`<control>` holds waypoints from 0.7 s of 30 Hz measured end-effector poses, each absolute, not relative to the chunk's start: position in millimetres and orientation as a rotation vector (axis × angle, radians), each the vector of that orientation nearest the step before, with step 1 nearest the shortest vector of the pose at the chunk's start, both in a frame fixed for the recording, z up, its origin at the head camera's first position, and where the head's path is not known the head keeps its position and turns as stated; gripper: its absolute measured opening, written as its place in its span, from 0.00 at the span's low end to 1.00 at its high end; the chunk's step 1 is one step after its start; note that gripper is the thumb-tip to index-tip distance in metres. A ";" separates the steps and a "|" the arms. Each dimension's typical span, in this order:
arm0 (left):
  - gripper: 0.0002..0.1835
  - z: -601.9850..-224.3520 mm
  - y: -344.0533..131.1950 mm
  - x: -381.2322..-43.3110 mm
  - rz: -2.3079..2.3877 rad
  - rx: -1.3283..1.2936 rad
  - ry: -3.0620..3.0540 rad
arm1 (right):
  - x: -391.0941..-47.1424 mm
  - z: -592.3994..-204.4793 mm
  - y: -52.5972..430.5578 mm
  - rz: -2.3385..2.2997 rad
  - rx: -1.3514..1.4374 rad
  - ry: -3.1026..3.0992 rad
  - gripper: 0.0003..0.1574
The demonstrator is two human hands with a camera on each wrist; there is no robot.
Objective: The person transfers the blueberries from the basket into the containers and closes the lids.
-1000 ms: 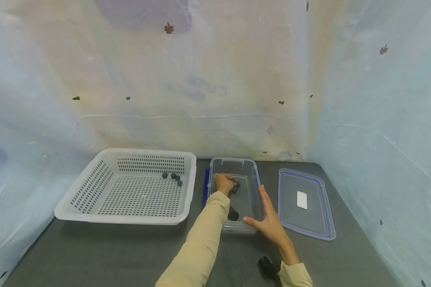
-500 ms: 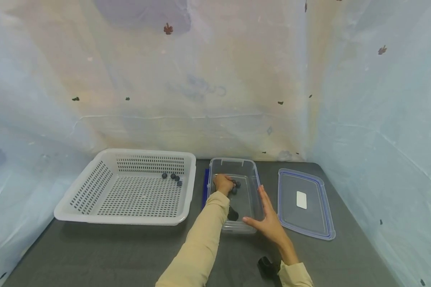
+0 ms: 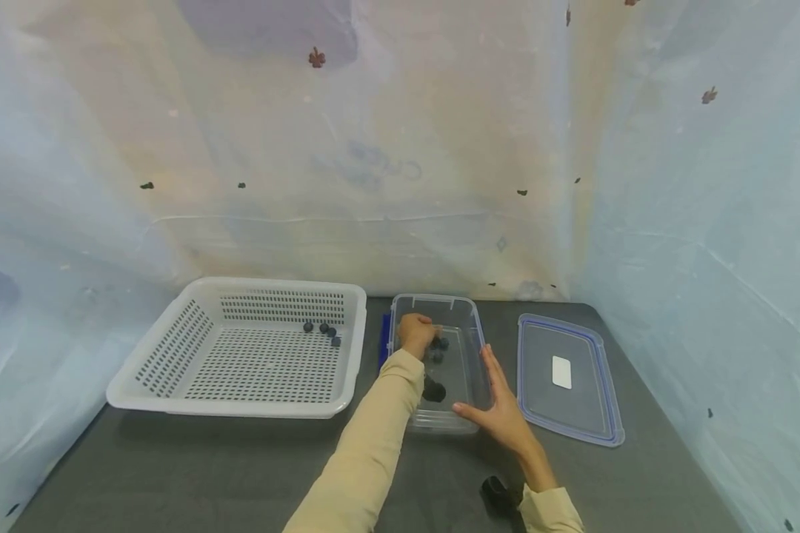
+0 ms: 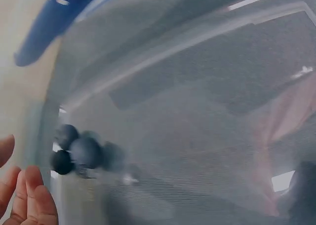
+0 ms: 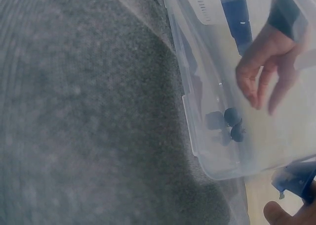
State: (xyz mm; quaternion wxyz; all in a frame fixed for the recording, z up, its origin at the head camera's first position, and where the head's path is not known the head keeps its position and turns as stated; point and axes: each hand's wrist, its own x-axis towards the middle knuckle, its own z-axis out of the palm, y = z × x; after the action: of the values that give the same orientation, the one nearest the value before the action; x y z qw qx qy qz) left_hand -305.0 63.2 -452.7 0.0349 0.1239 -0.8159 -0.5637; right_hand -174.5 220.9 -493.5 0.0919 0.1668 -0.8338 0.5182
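Observation:
My left hand [image 3: 416, 334] reaches down into a clear plastic container [image 3: 467, 363]. Its fingers are loosely bent, with a gap between thumb and fingers and nothing visibly held. Small dark blueberries [image 4: 87, 152] lie in a cluster on the container floor, just beside the fingertips [image 4: 33, 176]. The right wrist view shows the same hand above and apart from the blueberries [image 5: 232, 117]. At the container's near right corner is my right hand [image 3: 504, 414], its thumb and fingers spread along the wall. Whether its fingers touch the wall is hard to tell.
A white perforated basket [image 3: 240, 407] stands on the left, with several blueberries [image 3: 324, 328] near its far right corner. Right of the container lies a clear lid [image 3: 567, 407] with a blue seal. A blue latch flap [image 3: 384, 340] hangs at the container's left side. Grey cloth covers the table [image 3: 253, 474].
My left hand has shifted slightly upward and away within the container. The right hand, basket and lid stay where they were.

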 end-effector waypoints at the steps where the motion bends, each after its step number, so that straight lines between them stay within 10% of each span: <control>1: 0.12 -449.0 62.9 -304.3 -1.779 0.355 -2.495 | -174.4 -493.4 221.0 1.539 0.493 -2.479 0.69; 21: 0.15 -409.8 52.4 -306.0 -2.068 -0.129 -2.533 | -173.8 -491.6 221.7 1.545 0.486 -2.491 0.69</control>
State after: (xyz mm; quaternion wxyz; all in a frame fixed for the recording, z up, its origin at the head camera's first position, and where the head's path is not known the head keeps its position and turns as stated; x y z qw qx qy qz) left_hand -306.0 52.4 -409.8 -0.0651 -0.0393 -0.7724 -0.6306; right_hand -173.8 221.7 -491.6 0.0852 0.1630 -0.8354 0.5180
